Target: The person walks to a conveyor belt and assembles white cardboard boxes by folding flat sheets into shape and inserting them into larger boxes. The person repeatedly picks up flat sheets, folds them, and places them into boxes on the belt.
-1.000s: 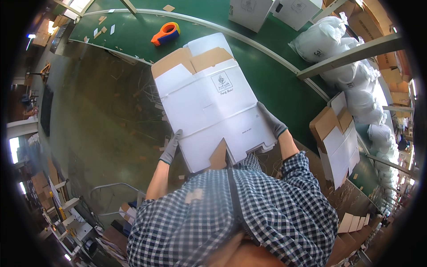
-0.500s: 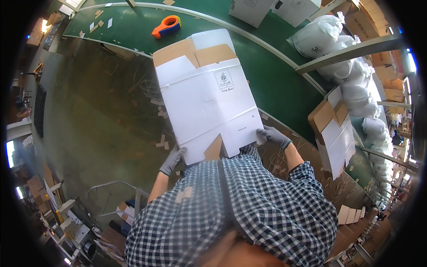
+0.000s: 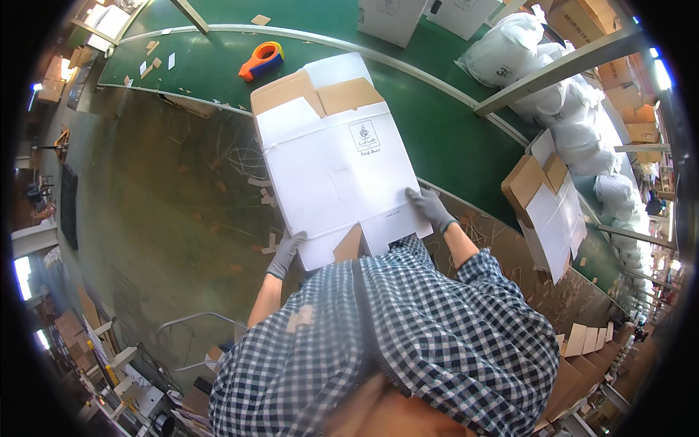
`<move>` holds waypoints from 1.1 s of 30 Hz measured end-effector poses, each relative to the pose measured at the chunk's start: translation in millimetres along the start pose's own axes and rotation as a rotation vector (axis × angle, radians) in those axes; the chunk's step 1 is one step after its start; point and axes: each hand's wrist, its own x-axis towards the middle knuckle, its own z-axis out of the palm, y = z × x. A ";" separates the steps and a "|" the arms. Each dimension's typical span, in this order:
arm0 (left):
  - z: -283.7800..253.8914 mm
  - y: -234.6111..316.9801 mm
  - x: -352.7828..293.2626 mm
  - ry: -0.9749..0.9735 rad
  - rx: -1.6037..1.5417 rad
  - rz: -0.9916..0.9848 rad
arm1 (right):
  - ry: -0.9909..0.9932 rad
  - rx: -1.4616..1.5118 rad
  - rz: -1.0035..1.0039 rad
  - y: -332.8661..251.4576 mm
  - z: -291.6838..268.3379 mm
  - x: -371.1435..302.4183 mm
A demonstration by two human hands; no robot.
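A flattened white cardboard box [image 3: 338, 171], brown on the inside of its flaps, lies tilted in front of my body. It may be a stack of several; the layers are hard to make out. Its far end rests on the green table and its near end is against my shirt. My left hand [image 3: 287, 251], in a grey glove, grips the lower left edge. My right hand [image 3: 433, 208], also gloved in grey, holds the right edge near the lower corner, thumb on top. The fingers of both hands are partly hidden beneath the cardboard.
An orange and blue tape dispenser [image 3: 262, 61] lies on the green table [image 3: 437, 113] beyond the box. More flattened boxes [image 3: 546, 211] lean at the right. White bulging bags [image 3: 510, 54] line the far right, behind a metal post [image 3: 561, 69]. Cardboard scraps and strapping litter the floor.
My right hand has slid up along the right edge of the cardboard. My left hand has moved slightly up its edge. The band across the lower part no longer shows clearly.
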 end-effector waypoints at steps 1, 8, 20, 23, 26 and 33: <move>0.2 0.8 -6.3 -0.014 0.005 -0.092 | -0.040 -0.134 -0.073 5.4 -2.5 -13.9; -26.8 -6.2 -54.9 -0.497 0.255 -0.134 | -0.715 -0.572 0.072 -2.9 -82.8 -61.1; 15.1 55.3 69.5 0.144 -0.382 0.088 | -0.017 0.120 0.075 -78.7 -8.5 83.3; 37.9 59.2 21.9 0.316 -0.242 0.144 | -0.162 0.473 0.266 -85.7 -33.1 38.9; 65.6 80.2 -11.9 0.257 -0.367 0.219 | 0.026 0.115 -0.029 -96.5 -57.7 3.7; 103.2 148.3 -62.2 0.436 0.000 0.655 | 0.262 0.374 -0.262 -139.3 -120.9 -56.5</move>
